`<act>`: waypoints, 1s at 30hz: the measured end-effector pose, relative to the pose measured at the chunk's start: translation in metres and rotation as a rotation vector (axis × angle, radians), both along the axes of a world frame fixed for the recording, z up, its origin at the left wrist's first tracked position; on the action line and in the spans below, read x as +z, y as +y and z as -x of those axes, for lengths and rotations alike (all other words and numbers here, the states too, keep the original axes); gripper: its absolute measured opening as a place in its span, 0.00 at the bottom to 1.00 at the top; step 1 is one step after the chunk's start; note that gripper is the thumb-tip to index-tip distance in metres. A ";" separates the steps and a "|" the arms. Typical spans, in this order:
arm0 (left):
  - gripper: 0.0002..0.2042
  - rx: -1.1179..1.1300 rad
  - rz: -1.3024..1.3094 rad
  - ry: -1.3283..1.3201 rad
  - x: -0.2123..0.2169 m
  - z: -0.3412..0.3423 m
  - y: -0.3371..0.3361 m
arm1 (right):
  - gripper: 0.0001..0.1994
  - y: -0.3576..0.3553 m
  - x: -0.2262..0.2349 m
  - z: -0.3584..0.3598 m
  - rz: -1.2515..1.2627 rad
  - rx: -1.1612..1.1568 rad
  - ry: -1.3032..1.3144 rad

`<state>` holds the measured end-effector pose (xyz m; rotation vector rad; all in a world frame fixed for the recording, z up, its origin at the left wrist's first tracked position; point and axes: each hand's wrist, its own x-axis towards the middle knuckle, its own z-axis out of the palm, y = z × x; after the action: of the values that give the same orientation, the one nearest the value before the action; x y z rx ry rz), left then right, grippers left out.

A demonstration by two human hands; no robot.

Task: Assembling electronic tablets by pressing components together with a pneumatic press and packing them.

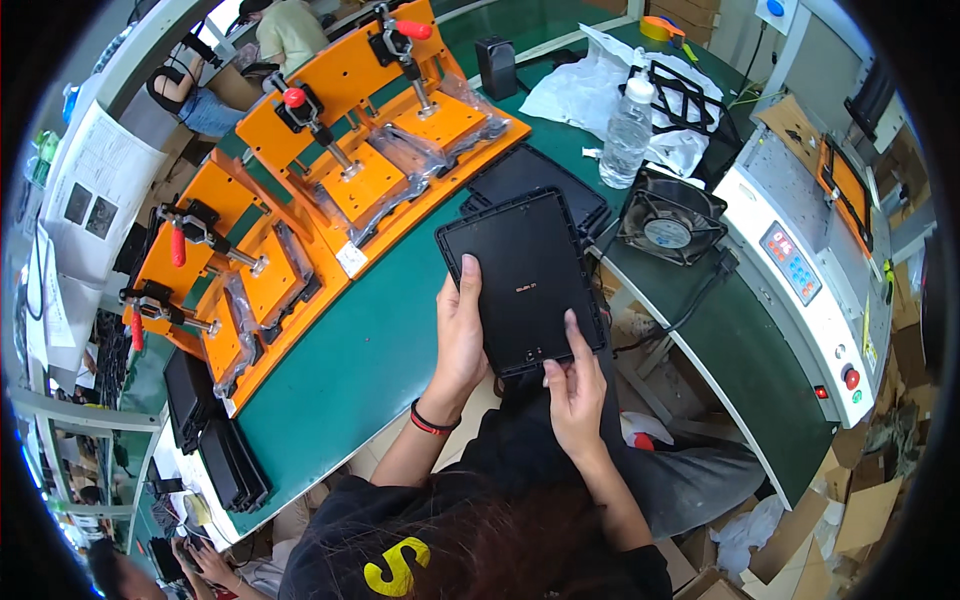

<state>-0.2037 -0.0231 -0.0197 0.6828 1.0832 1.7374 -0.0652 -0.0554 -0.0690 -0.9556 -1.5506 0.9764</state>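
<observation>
I record the panel (515,235) in my left hand (460,330) as black with one small pale marking; my wristband (434,421), black and red. Left of that hand: green tabletop (335,375), orange fixture (362,182), red handles (412,29). Right of my right hand (577,400): white machine (755,240), red button (852,379).

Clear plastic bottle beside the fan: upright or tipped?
Upright: the bottle stands on its base on the green bench, white cap on top.

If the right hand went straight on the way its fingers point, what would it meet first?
The right hand would first meet the black panel it holds; beyond, probably the flat black parts, though depth is unclear.
</observation>
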 end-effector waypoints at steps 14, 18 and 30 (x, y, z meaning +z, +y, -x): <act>0.30 0.177 -0.140 0.598 0.028 0.095 0.018 | 0.14 0.029 0.004 0.041 0.107 0.076 0.311; 0.34 0.843 -0.302 1.771 0.069 0.165 0.049 | 0.14 0.038 -0.001 0.033 0.090 0.039 0.297; 0.17 0.610 -0.839 2.173 0.161 0.223 0.144 | 0.12 0.039 -0.013 0.036 0.241 0.155 0.292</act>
<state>-0.4271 0.1204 0.1409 3.4533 1.8098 1.2728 -0.1011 -0.0167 -0.0818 -0.8208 -1.2936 1.3727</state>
